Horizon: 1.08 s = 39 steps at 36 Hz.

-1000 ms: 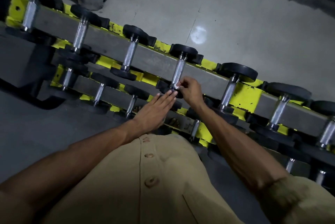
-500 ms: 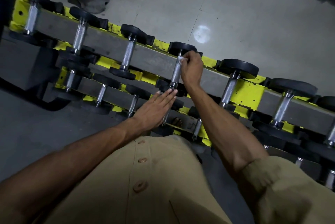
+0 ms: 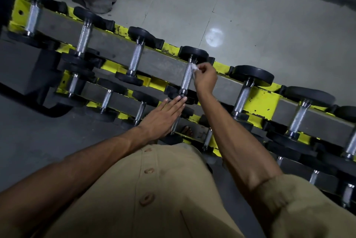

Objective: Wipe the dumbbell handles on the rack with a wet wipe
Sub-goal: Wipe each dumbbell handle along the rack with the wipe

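Right grip: the right hand (image 3: 205,78) pinches a small crumpled white wet wipe (image 3: 194,68) between thumb and fingertips, pressed to the upper end of a knurled steel dumbbell handle (image 3: 187,78), probably so the wipe can run along its length.
Left grip: the left hand (image 3: 163,117) lies flat, fingers straight and together, tips on the black near-end weight (image 3: 182,96) of that dumbbell, apparently steadying it against rolling.
Task's thing: the handle sits on the top row of the yellow-and-grey steel dumbbell rack (image 3: 264,101), fourth from the left.
Neighbours: similar steel handles (image 3: 135,60) lie alongside.
Hidden: most of the wipe is inside the fingers; the lower rows are dim and partly covered by the forearms and tan shirt (image 3: 154,189); the rack's right end is cut off.
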Tool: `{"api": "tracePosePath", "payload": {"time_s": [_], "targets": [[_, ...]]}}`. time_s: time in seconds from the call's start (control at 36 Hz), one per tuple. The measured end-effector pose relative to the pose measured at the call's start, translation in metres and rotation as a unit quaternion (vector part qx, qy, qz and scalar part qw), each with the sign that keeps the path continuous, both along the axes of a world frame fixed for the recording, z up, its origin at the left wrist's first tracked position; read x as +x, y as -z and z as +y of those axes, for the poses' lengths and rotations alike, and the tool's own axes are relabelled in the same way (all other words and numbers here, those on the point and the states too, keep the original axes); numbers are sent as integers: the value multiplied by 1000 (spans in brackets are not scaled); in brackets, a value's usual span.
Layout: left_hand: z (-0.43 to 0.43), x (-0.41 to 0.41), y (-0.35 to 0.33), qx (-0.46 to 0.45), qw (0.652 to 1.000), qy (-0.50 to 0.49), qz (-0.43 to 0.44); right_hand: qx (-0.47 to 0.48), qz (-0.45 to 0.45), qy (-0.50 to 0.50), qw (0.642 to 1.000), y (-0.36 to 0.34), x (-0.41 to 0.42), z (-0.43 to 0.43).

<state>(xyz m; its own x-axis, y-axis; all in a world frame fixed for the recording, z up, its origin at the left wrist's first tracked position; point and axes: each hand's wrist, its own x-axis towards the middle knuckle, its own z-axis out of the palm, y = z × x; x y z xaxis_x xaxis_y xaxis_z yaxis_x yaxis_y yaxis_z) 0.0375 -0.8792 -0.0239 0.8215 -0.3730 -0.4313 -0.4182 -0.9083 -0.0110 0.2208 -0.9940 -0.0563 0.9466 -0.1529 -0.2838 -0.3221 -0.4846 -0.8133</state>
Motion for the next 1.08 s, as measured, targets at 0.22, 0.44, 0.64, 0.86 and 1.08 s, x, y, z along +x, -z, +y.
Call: {"api": "tracePosePath", "payload": {"time_s": [0.22,0.44,0.64,0.86,1.08], "targets": [[3,1,0,6,1000,18,-17,-13,-102,-49,994,1,-31,10],[6,2,5,-4,1000,27,-13,-46,-64,-186,979,5,-37,4],[8,1,8,1,999,32,-14,-41,-43,-159,985,0,-48,1],[15,2,10,-11,999,38,-23,-101,-115,-338,929,13,-94,-36],[17,5,9,-24,999,43,-11,-299,-203,-560,746,7,-40,-58]]}}
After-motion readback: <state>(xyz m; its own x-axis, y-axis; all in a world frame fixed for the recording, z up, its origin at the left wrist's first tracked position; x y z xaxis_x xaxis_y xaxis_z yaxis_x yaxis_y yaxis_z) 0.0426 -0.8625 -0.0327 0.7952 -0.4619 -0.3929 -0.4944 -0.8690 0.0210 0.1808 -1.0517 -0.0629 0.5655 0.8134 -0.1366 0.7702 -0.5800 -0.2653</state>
